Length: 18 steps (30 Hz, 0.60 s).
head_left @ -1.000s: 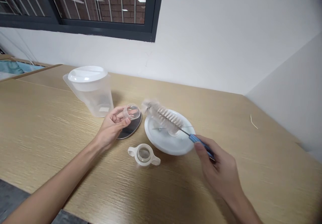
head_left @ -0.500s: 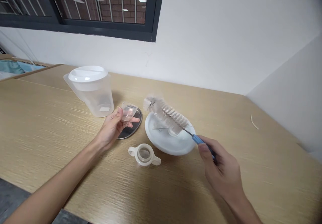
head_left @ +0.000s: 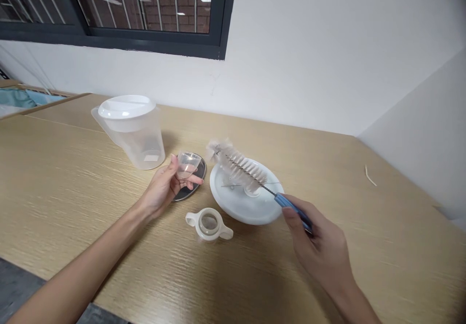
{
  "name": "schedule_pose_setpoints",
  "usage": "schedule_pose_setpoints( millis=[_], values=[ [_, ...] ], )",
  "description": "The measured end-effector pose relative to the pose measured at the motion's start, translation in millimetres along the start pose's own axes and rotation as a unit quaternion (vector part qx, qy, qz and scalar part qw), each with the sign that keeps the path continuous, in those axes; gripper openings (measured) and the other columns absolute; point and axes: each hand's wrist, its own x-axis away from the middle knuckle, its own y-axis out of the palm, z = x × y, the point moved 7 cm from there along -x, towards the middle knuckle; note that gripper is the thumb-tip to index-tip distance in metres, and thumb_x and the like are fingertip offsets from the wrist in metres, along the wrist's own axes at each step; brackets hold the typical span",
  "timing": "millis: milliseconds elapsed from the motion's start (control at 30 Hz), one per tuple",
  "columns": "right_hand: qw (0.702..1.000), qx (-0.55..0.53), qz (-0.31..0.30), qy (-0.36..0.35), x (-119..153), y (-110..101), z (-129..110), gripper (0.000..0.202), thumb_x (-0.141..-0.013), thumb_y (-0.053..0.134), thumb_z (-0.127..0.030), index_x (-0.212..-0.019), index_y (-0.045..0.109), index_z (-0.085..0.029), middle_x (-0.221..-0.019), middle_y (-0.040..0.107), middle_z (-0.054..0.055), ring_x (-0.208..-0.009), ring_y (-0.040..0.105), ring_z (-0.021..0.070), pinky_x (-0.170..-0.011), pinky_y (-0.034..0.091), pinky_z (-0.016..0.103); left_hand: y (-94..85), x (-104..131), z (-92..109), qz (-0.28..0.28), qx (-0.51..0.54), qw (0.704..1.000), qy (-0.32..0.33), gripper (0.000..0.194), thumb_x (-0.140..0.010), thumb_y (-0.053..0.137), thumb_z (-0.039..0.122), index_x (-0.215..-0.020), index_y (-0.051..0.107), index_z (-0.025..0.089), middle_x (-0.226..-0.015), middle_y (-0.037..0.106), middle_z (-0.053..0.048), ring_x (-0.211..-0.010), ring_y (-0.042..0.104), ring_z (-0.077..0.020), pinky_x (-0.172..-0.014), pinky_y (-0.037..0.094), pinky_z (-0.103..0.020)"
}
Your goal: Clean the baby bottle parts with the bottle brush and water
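Observation:
My left hand grips a small clear plastic cup, thumb on its near side, above a round dark metal tray. In my right hand is a bottle brush by its blue handle; the pale bristles point up and left over a white bowl. Inside the bowl lie a small clear round piece and a thin wire-like item, partly hidden by the brush. Nearer to me, a cream two-handled tea strainer rests on what looks like a clear base.
A translucent lidded pitcher stands on the wooden table at the back left. A short pale strip lies at the far right. Behind the table rises a white wall with a dark-framed window.
The brush and my right hand have shifted slightly left. The cup in my left hand has tilted and moved a little to the right; the other things stay in place.

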Motion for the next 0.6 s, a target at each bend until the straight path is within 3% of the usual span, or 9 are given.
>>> schedule_pose_setpoints(
  millis=[233, 367, 600],
  values=[
    [1.000, -0.011, -0.021, -0.003, -0.4, -0.4, 1.4, 0.038, -0.101, 0.057, -0.053, -0.113, 0.077, -0.023, -0.083, 0.076, 0.003, -0.053, 0.055, 0.0123, -0.045, 0.041, 0.025, -6.5, -0.3, 4.1, 0.029, 0.002, 0.999, 0.038, 0.051, -0.075, 0.087, 0.062, -0.088, 0.075, 0.013, -0.084, 0.081, -0.010, -0.066, 0.066, -0.0120, -0.069, 0.053, -0.023],
    [1.000, -0.008, -0.022, -0.011, 0.1, 2.0, -0.8, 0.036, -0.102, 0.056, -0.050, -0.112, 0.077, -0.023, -0.076, 0.073, 0.001, -0.051, 0.052, 0.0121, -0.047, 0.041, 0.025, -13.3, -1.6, 2.1, 0.041, 0.001, 0.998, 0.058, 0.038, -0.079, 0.090, 0.047, -0.082, 0.067, 0.016, -0.089, 0.079, -0.005, -0.073, 0.066, -0.0102, -0.075, 0.051, -0.022],
    [0.999, -0.015, -0.028, -0.029, 2.5, 5.6, -7.2, 0.033, -0.101, 0.057, -0.047, -0.112, 0.077, -0.024, -0.073, 0.071, -0.002, -0.049, 0.049, 0.0109, -0.048, 0.043, 0.025, -12.2, -0.2, 4.8, 0.052, -0.033, 0.995, 0.078, 0.044, -0.074, 0.094, 0.045, -0.080, 0.060, 0.018, -0.085, 0.079, -0.003, -0.075, 0.066, -0.0111, -0.076, 0.047, -0.024]
  ],
)
